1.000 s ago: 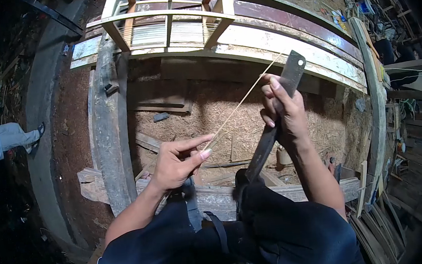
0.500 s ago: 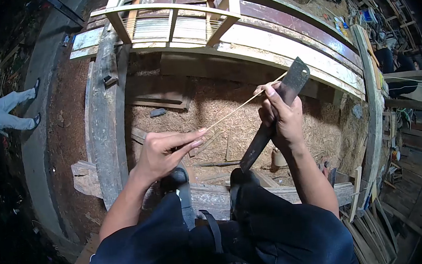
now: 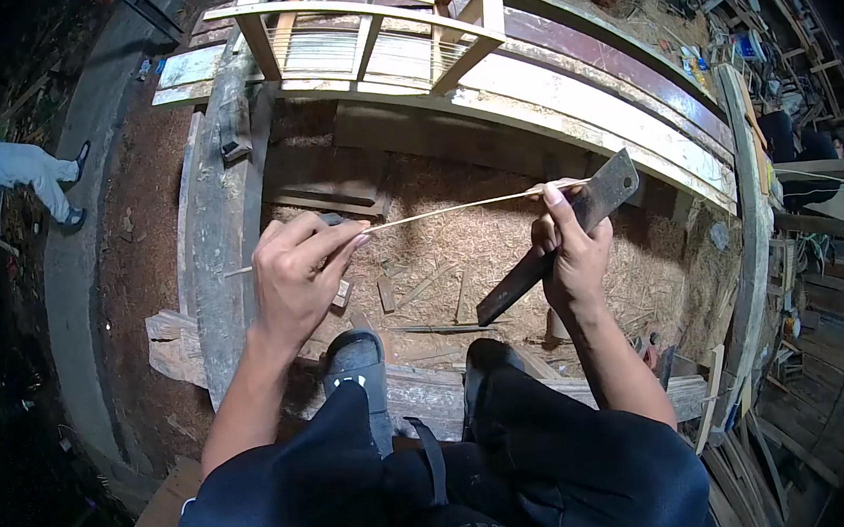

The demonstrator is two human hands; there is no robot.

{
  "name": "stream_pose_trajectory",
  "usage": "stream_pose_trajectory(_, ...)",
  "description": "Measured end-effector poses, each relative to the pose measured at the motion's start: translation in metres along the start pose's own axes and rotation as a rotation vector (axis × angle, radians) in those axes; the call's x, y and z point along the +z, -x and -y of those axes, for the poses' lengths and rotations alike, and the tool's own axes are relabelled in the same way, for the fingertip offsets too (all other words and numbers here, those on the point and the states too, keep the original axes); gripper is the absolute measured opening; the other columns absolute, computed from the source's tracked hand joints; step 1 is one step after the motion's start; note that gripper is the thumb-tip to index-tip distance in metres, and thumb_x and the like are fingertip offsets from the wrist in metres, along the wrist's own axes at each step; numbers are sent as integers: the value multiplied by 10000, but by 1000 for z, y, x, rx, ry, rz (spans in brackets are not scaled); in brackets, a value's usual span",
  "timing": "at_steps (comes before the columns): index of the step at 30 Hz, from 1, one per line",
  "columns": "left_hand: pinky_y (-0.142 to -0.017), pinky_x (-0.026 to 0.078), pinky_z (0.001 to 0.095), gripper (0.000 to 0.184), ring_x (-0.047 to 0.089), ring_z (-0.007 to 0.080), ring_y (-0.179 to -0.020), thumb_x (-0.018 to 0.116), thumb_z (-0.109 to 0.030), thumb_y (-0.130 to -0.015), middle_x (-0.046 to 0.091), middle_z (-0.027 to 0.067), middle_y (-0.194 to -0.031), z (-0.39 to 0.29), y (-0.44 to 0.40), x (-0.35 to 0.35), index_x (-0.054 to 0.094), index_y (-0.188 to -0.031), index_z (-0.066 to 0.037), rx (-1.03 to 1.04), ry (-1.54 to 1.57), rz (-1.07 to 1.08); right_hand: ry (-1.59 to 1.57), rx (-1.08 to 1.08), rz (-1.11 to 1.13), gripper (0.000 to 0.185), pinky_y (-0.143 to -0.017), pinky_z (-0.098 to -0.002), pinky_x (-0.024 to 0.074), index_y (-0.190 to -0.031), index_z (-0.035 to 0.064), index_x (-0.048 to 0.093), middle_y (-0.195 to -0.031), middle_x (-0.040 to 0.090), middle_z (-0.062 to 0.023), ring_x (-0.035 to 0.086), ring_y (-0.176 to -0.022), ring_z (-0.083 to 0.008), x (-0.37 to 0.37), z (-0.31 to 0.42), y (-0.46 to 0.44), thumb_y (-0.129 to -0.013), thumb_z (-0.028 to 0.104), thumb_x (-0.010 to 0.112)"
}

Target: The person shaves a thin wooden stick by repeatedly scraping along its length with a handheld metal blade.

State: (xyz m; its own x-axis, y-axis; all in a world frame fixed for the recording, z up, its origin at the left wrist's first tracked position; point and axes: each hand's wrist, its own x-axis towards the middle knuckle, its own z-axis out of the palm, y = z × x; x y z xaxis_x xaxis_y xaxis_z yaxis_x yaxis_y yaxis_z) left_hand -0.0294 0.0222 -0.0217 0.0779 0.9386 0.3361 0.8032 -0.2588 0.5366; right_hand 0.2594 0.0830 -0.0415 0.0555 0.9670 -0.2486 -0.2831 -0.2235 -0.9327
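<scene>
A thin, pale wooden strip [image 3: 457, 206] runs nearly level between my two hands. My left hand [image 3: 297, 264] is closed, pinching the strip between thumb and fingertips; the strip's other end pokes out to the left of it. My right hand [image 3: 574, 245] is wrapped round a large knife [image 3: 609, 192] with a broad dark blade and a hole near its squared end. The handle points down and left. The right thumb and forefinger press the strip's right end close to the blade; the exact contact is hidden.
Ahead, a wooden frame [image 3: 360, 16] stands on long planks [image 3: 590, 113]. Timber beams [image 3: 212, 212] flank me on the left and right [image 3: 753, 235]. Shavings and offcuts cover the ground [image 3: 423, 273] below. A person [image 3: 28, 172] is at far left, and another person's dark clothing [image 3: 801, 140] shows at right.
My left hand has moved left and up along the strip, so the strip now lies flatter and shows beyond that hand. The knife has dropped slightly. The person at left has shifted.
</scene>
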Motion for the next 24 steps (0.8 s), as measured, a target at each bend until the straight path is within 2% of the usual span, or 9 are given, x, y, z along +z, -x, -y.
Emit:
stream_pose_trajectory(5, -634, 370, 328, 212, 555, 174, -639, 847, -111, -798, 644, 25, -725, 2, 0, 0, 834, -1009, -113, 3, -15, -43, 34, -40, 14, 164, -479, -228, 361, -1058, 51, 623, -678, 540, 28, 446, -511, -52, 0, -2, 0, -993, 166, 720)
stream_pose_trajectory(7, -638, 369, 329, 199, 557, 170, -644, 844, -116, -804, 644, 23, -722, 0, -1, -1, 834, -1002, -114, -14, -6, -33, 15, -63, -24, 116, -488, -217, 348, -1035, 12, 699, -706, 603, 27, 444, -527, -28, 4, -1, 0, -1004, 124, 703)
stream_pose_trajectory(14, -641, 370, 331, 164, 563, 173, -647, 838, -130, -815, 657, 26, -730, -1, -2, 0, 834, -977, -108, -17, 11, -54, 0, -70, 25, 112, -500, -214, 360, -1060, 11, 695, -761, 645, 8, 464, -546, -31, -4, -5, -1, -1001, 106, 698)
stream_pose_trajectory(17, -646, 375, 335, 139, 569, 179, -647, 840, -135, -813, 666, 28, -737, -2, -2, 0, 833, -949, -107, -30, 6, -62, 37, -57, 15, 146, -500, -225, 374, -1090, 27, 638, -742, 589, 12, 458, -540, -41, -1, -2, 0, -1002, 129, 694)
stream_pose_trajectory(20, -655, 379, 337, 119, 574, 182, -652, 843, -134, -811, 670, 28, -740, -3, -2, -2, 830, -925, -106, -33, -25, -60, 29, -65, 0, 161, -501, -228, 380, -1108, 20, 632, -781, 628, -7, 463, -544, -43, -1, -2, 0, -1001, 125, 694)
stream_pose_trajectory(22, -661, 378, 335, 113, 575, 180, -656, 842, -135, -811, 670, 24, -740, -2, -3, -2, 830, -921, -108, -26, -22, -70, 33, -38, 49, 184, -503, -229, 387, -1132, 12, 621, -883, 694, -43, 471, -550, -46, -8, -5, -1, -1001, 120, 692)
stream_pose_trajectory(24, -661, 376, 333, 113, 574, 177, -658, 844, -134, -810, 667, 23, -738, -2, -3, -2, 830, -919, -110, -27, -26, -68, 35, -51, 41, 194, -502, -230, 388, -1144, 12, 617, -877, 690, -41, 470, -547, -47, -5, -3, 1, -1002, 120, 692)
